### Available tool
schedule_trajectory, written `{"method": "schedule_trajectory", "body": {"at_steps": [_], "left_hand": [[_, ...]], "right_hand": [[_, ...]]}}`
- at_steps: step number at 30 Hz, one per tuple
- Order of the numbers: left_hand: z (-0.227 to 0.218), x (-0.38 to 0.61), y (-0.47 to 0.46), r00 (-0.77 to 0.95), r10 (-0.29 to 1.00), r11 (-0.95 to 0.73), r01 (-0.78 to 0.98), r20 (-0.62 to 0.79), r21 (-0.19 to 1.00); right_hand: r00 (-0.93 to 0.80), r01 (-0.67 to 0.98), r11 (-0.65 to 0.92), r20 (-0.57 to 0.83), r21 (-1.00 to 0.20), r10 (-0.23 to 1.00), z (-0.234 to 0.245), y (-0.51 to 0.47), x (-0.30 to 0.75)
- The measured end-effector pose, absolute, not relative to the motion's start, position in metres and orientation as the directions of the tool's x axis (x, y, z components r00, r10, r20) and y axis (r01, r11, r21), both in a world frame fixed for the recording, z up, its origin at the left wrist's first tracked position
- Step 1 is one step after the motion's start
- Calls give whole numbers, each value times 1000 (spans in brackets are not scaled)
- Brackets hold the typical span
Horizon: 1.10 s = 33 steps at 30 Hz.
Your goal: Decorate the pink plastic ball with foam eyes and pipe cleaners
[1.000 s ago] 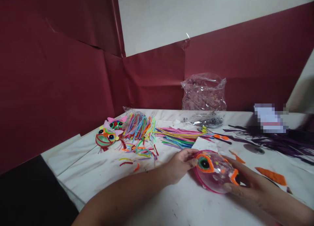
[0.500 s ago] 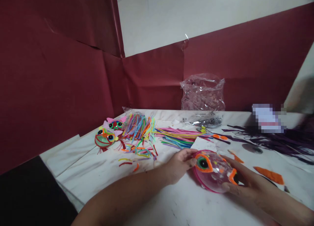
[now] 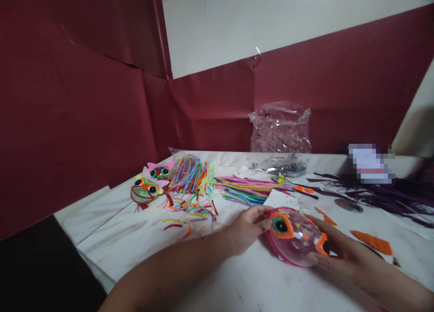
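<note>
Between my two hands is a clear plastic dome mask [image 3: 298, 246] with a pink rim, tilted above the white marbled table [image 3: 210, 280]. It carries big eyes edged in orange, the left one with a green ring around black. My left hand [image 3: 249, 228] pinches the rim at its left side, thumb in front. On the right, my right hand [image 3: 335, 248] is wrapped round the other side, with its thumb along the lower edge and the fingers partly hidden behind. Orange felt pieces [image 3: 373, 242] lie just beyond my right hand.
Two finished-looking face masks [image 3: 145, 192] lie at the left back. Beside them are bundled coloured pipe cleaners [image 3: 191, 174] and loose cut bits. A clear plastic bag [image 3: 280, 129] stands against the red covering behind. Dark purple strips [image 3: 400, 196] spread at the right, near a blurred-out object [image 3: 371, 163].
</note>
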<state>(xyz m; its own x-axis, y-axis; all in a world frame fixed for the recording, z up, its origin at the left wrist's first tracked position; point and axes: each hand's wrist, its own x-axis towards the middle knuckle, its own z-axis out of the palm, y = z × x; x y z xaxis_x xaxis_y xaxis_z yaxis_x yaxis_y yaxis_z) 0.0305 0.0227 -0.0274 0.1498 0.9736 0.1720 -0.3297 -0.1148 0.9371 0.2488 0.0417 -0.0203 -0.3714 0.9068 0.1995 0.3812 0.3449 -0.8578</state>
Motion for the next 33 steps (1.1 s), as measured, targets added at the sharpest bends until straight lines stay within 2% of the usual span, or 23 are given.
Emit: {"method": "schedule_trajectory", "body": {"at_steps": [3, 8, 14, 33], "left_hand": [[-27, 31, 23, 150, 974, -111, -330, 168, 937], [-28, 30, 23, 152, 973, -117, -337, 176, 934], [-29, 30, 23, 158, 972, -114, -332, 175, 936], [-30, 30, 24, 155, 970, -127, -325, 185, 937]], "right_hand": [[-377, 320, 285, 155, -903, 913, -19, 40, 249], [-439, 313, 269, 112, -911, 892, -19, 43, 252], [-355, 324, 278, 156, -904, 922, -22, 37, 246], [-370, 359, 300, 161, -884, 915, -27, 43, 248]]}}
